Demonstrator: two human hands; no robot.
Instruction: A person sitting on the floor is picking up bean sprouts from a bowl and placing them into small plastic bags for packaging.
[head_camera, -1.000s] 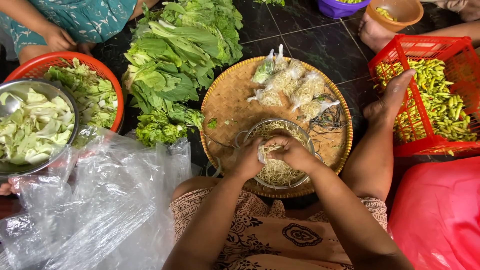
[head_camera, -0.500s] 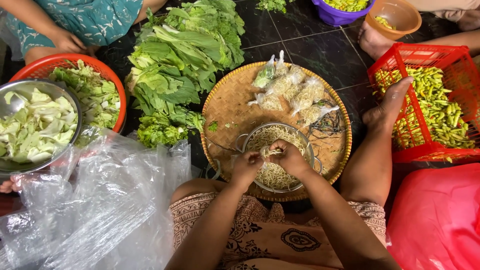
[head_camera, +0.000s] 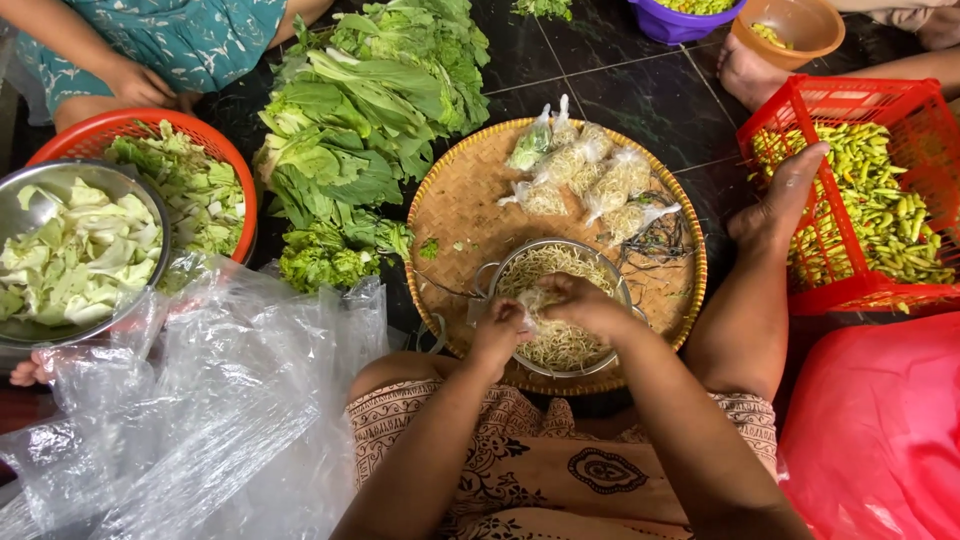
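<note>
Both hands, left hand and right hand, have shifted slightly, now pinching a small bag over the sprout bowl, at six o'clock on the woven tray.

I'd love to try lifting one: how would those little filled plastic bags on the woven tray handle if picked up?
The small bags look soft and floppy: thin clear plastic bulging around loose pale sprouts. They seem light, since they lie slumped on the woven tray without denting it. Their twisted tops probably give a grip; squeezing the middle might crush the contents.
</note>
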